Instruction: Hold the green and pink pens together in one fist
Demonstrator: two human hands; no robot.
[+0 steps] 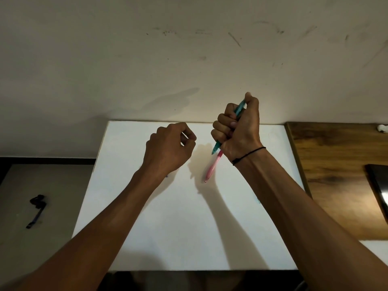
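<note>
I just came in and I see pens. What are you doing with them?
A person's right hand is gripping a green pen in its fist, held up above a white table. A pink pen shows just below that fist; whether it is held too or lies on the table is hard to tell. The left hand hovers beside it with curled fingers, and it is unclear if it pinches anything. A dark small thing lies on the floor to the left.

The right hand [236,127] is hiding the middle of the slim teal plastic pen [239,109] — and the upper end of the pink plastic pen [211,170]; the dark flat object [378,190] at far right is running off the edge.
</note>
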